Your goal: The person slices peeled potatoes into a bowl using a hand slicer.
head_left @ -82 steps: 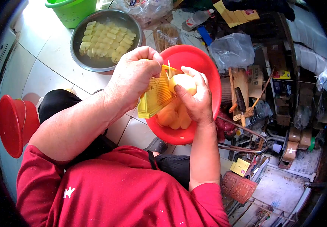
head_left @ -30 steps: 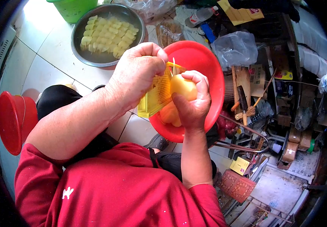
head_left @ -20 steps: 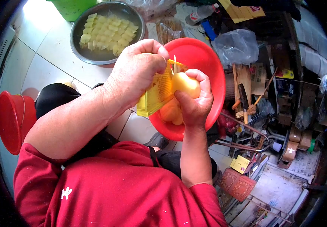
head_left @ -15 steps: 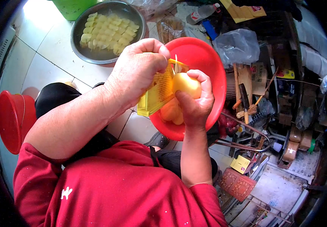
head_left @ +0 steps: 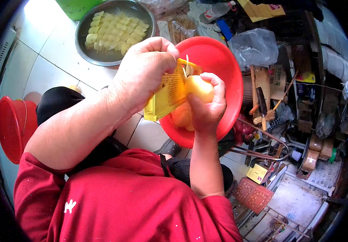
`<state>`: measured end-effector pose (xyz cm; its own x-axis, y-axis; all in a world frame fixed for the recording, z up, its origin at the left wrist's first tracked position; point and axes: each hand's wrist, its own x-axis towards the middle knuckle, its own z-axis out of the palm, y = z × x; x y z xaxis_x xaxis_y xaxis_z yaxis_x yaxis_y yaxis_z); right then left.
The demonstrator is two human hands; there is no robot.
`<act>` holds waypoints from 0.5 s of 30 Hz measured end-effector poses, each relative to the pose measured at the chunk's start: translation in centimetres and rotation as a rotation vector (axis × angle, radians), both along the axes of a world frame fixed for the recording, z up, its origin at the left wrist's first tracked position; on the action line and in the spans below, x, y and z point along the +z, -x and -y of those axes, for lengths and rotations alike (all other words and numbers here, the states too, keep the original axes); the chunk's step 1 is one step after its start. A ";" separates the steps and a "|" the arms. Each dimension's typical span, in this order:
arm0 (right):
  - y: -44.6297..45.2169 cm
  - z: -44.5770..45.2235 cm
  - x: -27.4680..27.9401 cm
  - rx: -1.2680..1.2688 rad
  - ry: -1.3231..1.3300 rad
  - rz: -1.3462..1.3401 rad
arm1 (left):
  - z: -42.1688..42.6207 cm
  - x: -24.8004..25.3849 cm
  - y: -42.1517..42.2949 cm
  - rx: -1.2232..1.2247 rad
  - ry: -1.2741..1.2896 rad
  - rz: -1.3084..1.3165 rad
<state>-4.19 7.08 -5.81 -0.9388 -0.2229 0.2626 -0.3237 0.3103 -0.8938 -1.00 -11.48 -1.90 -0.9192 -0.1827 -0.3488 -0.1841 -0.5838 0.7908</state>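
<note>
My left hand [head_left: 147, 66] is closed around the upper end of a yellow slicer [head_left: 166, 101], which is tilted over the red basin [head_left: 231, 92]. A round, peeled yellow potato [head_left: 199, 88] is gripped in my right hand [head_left: 211, 107], thumb on its near side and fingers over its far side. The potato lies against or very close to the slicer's face; the exact contact is hard to see. Thin pale slices [head_left: 187, 69] stand at the slicer just above the potato. More peeled potatoes [head_left: 183, 117] rest in the basin under my hands, partly hidden.
A metal bowl [head_left: 152, 34] at the upper left holds rows of pale slices on sticks [head_left: 115, 32]. A red bucket [head_left: 16, 129] stands far left, a green container [head_left: 75, 8] at the top. Plastic bags [head_left: 254, 47], a bottle [head_left: 218, 12] and a knife [head_left: 261, 105] lie to the right.
Both hands, with the slicer and potato, stay nearly in place; the left hand and slicer have shifted slightly up and left. The surroundings moved a little in view.
</note>
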 end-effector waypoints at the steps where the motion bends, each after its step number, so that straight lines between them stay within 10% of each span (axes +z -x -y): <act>1: 0.0 0.0 -0.1 -0.007 -0.003 -0.002 | 0.0 0.0 0.0 -0.004 -0.002 -0.001; 15: -0.2 -0.6 -1.1 -0.063 0.102 0.071 | 0.0 0.0 0.0 0.031 -0.030 0.020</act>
